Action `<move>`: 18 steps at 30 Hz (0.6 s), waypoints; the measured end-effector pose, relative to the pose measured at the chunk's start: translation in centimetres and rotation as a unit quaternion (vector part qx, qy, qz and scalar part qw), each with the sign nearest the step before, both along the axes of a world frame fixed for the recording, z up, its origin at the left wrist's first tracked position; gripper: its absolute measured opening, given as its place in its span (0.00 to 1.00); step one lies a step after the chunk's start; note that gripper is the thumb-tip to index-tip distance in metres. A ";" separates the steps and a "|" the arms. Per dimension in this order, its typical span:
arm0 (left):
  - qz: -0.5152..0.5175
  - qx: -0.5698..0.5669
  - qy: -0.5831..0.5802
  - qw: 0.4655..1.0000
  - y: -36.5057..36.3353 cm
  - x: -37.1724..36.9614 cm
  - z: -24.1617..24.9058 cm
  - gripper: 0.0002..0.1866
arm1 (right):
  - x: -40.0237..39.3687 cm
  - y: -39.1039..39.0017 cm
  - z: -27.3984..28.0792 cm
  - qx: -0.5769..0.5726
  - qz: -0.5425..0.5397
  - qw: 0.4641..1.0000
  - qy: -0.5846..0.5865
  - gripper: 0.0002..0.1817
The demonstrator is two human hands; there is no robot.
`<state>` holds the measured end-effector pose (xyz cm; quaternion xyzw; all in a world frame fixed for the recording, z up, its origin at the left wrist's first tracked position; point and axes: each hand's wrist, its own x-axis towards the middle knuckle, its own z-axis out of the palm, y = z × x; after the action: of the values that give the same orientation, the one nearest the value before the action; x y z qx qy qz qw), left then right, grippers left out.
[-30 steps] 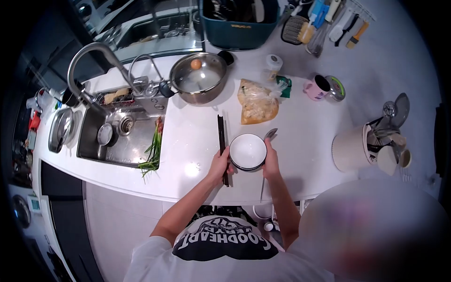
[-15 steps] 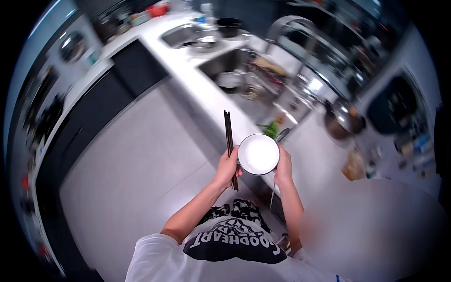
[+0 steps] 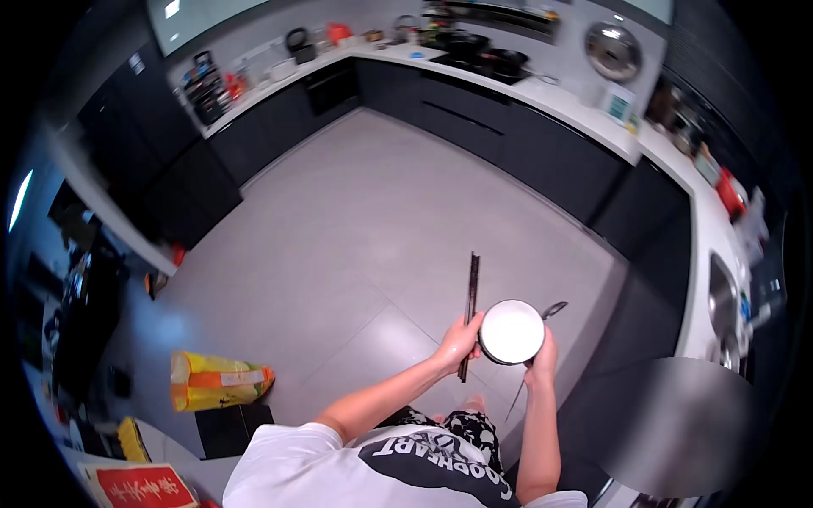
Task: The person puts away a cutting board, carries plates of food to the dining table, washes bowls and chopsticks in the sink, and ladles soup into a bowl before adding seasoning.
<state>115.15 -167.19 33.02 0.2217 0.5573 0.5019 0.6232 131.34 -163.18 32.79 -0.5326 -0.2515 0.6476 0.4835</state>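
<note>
In the head view my left hand (image 3: 460, 341) is closed around a bundle of dark chopsticks (image 3: 472, 284) standing nearly upright, and its fingers also touch the left side of a bowl (image 3: 511, 331). The bowl is white inside with a dark rim, and I see straight down into it. My right hand (image 3: 543, 360) grips the bowl's right side. A spoon (image 3: 555, 310) with a dark head and a thin handle sticks out above and below that hand. Fingers under the bowl are hidden.
Grey floor (image 3: 364, 203) spreads ahead, bordered by dark cabinets with a white counter (image 3: 584, 118). A stove (image 3: 483, 63) with pans stands at the back. A sink (image 3: 721, 296) lies right. A yellow bag (image 3: 220, 381) and a red box (image 3: 144, 487) are at lower left.
My view has swung left, away from the sink counter to the open floor. Both hands still hold the bowl, chopsticks and spoon, now lower and further right in view.
</note>
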 end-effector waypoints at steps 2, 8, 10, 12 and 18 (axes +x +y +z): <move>0.077 -0.016 -0.016 0.997 2.0 -5.6 -0.8 0.19 | -6.0 4.4 -0.9 -0.009 0.074 0.997 -0.023 0.18; 0.232 -0.017 -0.028 0.972 10.8 -18.3 -3.2 0.18 | -21.6 17.4 -2.6 -0.008 0.240 0.970 -0.040 0.18; 0.267 -0.001 -0.015 0.964 14.4 -23.4 -3.0 0.18 | -27.0 22.0 -2.6 -0.009 0.279 0.959 -0.038 0.18; 0.303 -0.012 -0.023 0.953 18.1 -28.2 -2.0 0.18 | -33.2 26.7 -2.2 -0.006 0.318 0.948 -0.026 0.18; 0.409 -0.007 -0.019 0.912 26.1 -42.3 -0.5 0.18 | -50.2 37.1 -0.3 0.009 0.436 0.899 -0.034 0.18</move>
<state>72.84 -141.08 32.51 -0.0394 0.5907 0.7132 0.3755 81.16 -126.09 32.46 -0.3869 -0.4809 0.7727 0.1485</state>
